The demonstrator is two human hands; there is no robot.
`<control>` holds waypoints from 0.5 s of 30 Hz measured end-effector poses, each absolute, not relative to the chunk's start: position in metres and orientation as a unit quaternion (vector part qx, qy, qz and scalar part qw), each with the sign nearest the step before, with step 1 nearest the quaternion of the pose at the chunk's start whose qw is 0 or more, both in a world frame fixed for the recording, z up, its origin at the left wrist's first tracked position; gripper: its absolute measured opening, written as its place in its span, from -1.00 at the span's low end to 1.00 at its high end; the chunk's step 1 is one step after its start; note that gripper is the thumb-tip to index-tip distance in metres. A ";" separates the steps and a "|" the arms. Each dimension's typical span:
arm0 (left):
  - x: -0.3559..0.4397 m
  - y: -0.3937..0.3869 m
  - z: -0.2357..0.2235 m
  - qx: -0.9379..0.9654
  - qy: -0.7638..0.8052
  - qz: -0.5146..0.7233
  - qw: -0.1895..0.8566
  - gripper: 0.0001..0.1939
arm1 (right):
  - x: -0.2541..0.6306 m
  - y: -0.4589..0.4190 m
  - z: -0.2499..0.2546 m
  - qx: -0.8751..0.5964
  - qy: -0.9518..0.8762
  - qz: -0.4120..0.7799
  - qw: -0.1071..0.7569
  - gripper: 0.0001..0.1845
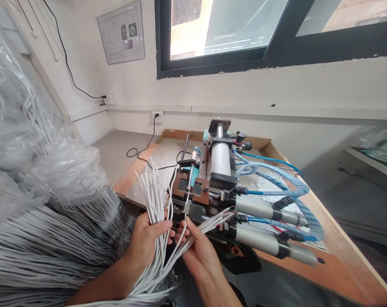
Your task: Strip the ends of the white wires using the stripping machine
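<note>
My left hand (146, 238) is closed round a thick bundle of white cables (152, 192), whose ends fan upward. My right hand (198, 249) pinches a single cable (185, 228) between thumb and fingers, its end pointing up into the jaws of a pneumatic wire stripping machine (196, 187). More cables (217, 220) from the same bundle lie across the right palm, their ends reaching to the right. Both hands are just in front of the machine, close together. Whether the single cable's tip touches the jaws I cannot tell.
Silver air cylinders (263, 241) and blue air hoses (289, 183) stick out on the machine's right. It stands on a wood-edged table (347, 251) with white scraps (270, 183). At left hang many grey cables (52, 243) partly under clear plastic (36, 140). A black cord (153, 132) runs to a wall socket.
</note>
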State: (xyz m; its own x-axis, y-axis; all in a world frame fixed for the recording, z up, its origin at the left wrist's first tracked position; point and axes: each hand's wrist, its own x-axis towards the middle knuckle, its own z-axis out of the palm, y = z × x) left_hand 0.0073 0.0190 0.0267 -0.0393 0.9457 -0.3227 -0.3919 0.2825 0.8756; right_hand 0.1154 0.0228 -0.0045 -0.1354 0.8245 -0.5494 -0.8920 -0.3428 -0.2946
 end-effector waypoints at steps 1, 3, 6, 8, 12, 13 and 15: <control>0.008 0.018 0.026 0.282 0.486 0.528 0.636 -0.83 | 0.115 0.022 -0.003 -0.330 0.042 0.758 0.562 -0.77; 0.008 0.016 0.025 0.285 0.473 0.523 0.649 -0.86 | 0.114 0.020 -0.001 -0.333 0.016 0.770 0.544 -0.75; 0.009 0.013 0.021 0.296 0.456 0.506 0.669 -0.90 | 0.111 0.016 0.004 -0.326 -0.042 0.781 0.531 -0.71; 0.009 0.011 0.018 0.306 0.452 0.493 0.677 -0.90 | 0.109 0.013 0.005 -0.326 -0.092 0.771 0.538 -0.71; 0.008 0.008 0.015 0.306 0.461 0.487 0.675 -0.89 | 0.107 0.006 0.000 -0.363 -0.109 0.710 0.593 -0.73; 0.007 0.008 0.014 0.299 0.466 0.493 0.671 -0.89 | 0.108 0.004 -0.002 -0.378 -0.099 0.693 0.606 -0.72; 0.006 0.007 0.013 0.282 0.477 0.507 0.661 -0.87 | 0.108 0.001 -0.006 -0.408 -0.080 0.666 0.620 -0.72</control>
State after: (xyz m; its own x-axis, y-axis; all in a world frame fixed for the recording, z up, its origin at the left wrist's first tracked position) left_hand 0.0061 0.0071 0.0131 0.0320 0.9382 -0.3446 -0.4010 0.3279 0.8554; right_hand 0.1085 0.0014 -0.0058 0.1007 0.8906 -0.4436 -0.7599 -0.2190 -0.6121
